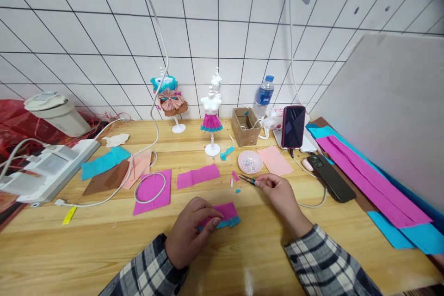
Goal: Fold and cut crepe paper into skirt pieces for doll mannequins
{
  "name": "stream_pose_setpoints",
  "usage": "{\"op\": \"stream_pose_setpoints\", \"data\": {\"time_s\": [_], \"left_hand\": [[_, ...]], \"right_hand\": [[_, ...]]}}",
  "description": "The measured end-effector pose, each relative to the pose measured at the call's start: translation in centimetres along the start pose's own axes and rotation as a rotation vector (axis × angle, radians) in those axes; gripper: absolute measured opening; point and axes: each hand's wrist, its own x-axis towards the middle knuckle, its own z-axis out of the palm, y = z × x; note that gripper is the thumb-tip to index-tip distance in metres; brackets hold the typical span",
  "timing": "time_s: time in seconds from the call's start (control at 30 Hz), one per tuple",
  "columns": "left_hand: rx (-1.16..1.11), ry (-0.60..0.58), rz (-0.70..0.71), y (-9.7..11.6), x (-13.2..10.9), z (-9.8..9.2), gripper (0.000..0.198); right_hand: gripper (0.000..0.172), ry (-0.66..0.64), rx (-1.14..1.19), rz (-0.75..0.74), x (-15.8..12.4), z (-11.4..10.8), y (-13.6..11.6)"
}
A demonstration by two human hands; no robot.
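Note:
My left hand (190, 233) is closed on a small folded piece of magenta and blue crepe paper (227, 215), pinching it against the wooden table (104, 249). My right hand (277, 192) holds small scissors (248, 179), their tips pointing left toward tiny paper scraps (235, 177). Just beyond the scissors sits a pink dish of clear beads (250, 162). A white mini mannequin with a magenta skirt (211, 120) stands behind it.
Magenta sheets (197, 176), blue, brown and peach paper (111, 166) lie left with a white cable (149, 189). A cardboard box (244, 126), water bottle (264, 95), propped phone (293, 126), second phone (331, 176) and long crepe strips (371, 180) are right. A second dressed mannequin (169, 99) stands behind.

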Motion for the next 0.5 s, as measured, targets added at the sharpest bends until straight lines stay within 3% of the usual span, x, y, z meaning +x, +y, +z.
{"op": "stream_pose_setpoints", "data": {"time_s": [0.17, 0.23, 0.37, 0.5], "left_hand": [[-0.024, 0.004, -0.016, 0.1, 0.1, 0.1, 0.020], [-0.037, 0.011, -0.019, 0.0, 0.1, 0.1, 0.020], [-0.054, 0.013, -0.005, 0.0, 0.0, 0.0, 0.021], [-0.059, 0.003, 0.004, 0.1, 0.0, -0.1, 0.022]], "right_hand": [[0.032, -0.162, 0.221, -0.113, -0.2, -1.5, 0.0], [0.030, -0.143, 0.228, -0.140, -0.3, -2.4, 0.5], [0.031, -0.103, -0.025, -0.233, -0.4, -3.2, 1.1], [0.033, -0.128, -0.437, -0.325, -0.3, -1.9, 1.0]]}}
